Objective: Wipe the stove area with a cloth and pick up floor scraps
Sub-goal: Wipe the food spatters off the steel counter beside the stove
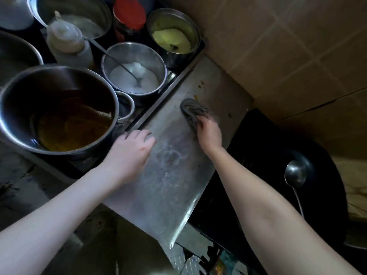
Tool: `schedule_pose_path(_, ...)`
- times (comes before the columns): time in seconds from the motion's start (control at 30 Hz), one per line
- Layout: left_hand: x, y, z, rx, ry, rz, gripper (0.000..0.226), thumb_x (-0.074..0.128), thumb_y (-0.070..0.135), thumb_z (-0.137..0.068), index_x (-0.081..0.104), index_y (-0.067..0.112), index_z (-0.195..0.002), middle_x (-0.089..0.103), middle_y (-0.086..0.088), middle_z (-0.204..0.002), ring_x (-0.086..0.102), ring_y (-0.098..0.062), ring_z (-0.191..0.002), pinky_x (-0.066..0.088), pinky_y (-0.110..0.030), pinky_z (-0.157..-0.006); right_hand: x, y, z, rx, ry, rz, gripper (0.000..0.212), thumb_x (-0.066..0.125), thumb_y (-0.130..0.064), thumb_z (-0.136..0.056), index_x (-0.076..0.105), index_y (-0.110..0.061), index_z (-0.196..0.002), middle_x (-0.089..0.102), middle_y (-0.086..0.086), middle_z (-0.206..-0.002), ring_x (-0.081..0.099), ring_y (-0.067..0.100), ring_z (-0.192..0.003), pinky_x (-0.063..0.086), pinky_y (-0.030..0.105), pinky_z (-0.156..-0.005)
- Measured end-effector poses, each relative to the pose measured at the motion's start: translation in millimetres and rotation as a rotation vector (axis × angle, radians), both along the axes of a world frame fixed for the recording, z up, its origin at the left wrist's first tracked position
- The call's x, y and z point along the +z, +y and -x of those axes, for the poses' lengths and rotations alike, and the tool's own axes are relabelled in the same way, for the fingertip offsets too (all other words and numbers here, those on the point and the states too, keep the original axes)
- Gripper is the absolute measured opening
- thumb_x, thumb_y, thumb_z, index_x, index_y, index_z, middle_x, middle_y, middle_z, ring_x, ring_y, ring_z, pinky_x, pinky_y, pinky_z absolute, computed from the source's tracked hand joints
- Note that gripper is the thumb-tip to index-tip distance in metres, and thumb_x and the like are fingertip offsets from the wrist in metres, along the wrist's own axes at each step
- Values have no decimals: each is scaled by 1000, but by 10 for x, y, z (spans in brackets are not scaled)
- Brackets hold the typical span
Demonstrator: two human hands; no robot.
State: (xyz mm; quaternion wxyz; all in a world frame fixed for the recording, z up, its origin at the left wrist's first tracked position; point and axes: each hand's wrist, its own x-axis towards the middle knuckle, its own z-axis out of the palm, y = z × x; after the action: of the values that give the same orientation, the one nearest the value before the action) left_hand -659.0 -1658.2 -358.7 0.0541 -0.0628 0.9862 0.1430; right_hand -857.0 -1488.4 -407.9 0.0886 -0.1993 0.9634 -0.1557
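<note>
Farther along the desk, yellow spots lay just beyond the cloth bunched in the right hand's curled fingers.

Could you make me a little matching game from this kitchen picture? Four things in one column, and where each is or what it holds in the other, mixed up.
Things
1. crumpled grey cloth
2. large steel pot, near left
3. small steel pot by the tiled wall
4. steel ladle

Place or contents
A. rests in the black pan
B. holds brown liquid
C. gripped by the right hand on the steel counter
D. holds yellow-green paste

Pairs: 1-C, 2-B, 3-D, 4-A
</note>
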Motion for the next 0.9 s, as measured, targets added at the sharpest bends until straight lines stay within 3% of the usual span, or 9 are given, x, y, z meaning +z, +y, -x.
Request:
schedule_pose_path(0.13, -53, 62, 208, -11, 26, 26, 29, 51, 20, -90, 57, 17, -118, 49, -5, -138, 49, -26, -122, 38, -38, -93, 72, 260, 264, -156, 31, -24, 31, 46, -16, -95, 61, -16, -122, 58, 7, -130, 55, 29, -115, 46, 35, -88)
schedule_pose_path(0.33, -62, 80, 540, -51, 39, 76, 31, 41, 25, -93, 47, 20, -123, 41, -2, -142, 43, -23, -125, 35, -35, -93, 61, 270, 552, -455, 107, 19, 26, 48, -12, -94, 68, -16, -111, 67, 11, -111, 62, 32, -102, 44, 29, -74)
schedule_pose_path(0.4, -32, 76, 629, -51, 47, 91, 31, 44, 23, -92, 47, 20, -123, 42, -2, -140, 44, -24, -124, 36, -35, -91, 43, 136, 614, -478, 97, 9, 28, 46, -11, -93, 67, -16, -112, 65, 14, -113, 60, 34, -104, 48, 34, -81)
schedule_pose_path(0.53, 16, 77, 798, -38, 75, 105, 31, 45, 21, -90, 47, 21, -122, 43, -2, -137, 45, -23, -121, 36, -35, -88, -56, -136, 667, -269, 75, -41, 37, 44, -6, -91, 59, -16, -124, 55, 11, -131, 48, 33, -122, 44, 39, -98)
schedule_pose_path(0.63, 15, 79, 889, -25, 100, 95, 31, 45, 22, -91, 47, 21, -122, 44, -2, -136, 46, -22, -121, 36, -35, -87, -112, -295, 627, 32, 52, -61, 43, 43, -6, -92, 54, -20, -131, 40, 6, -147, 33, 32, -136, 38, 40, -106)
schedule_pose_path(0.73, -10, 102, 940, 0, 110, 66, 31, 45, 21, -91, 49, 19, -122, 46, -3, -135, 47, -24, -120, 37, -36, -88, -145, -297, 607, 356, 75, -99, 45, 44, -4, -92, 51, -21, -133, 38, 6, -149, 30, 31, -139, 38, 41, -106)
schedule_pose_path(0.9, -17, 120, 962, 10, 131, 11, 32, 45, 24, -90, 53, 17, -120, 48, -4, -135, 49, -26, -120, 39, -38, -89, -114, -134, 833, 348, 87, -65, 35, 45, -14, -96, 56, -16, -129, 42, 9, -146, 36, 31, -135, 37, 38, -107)
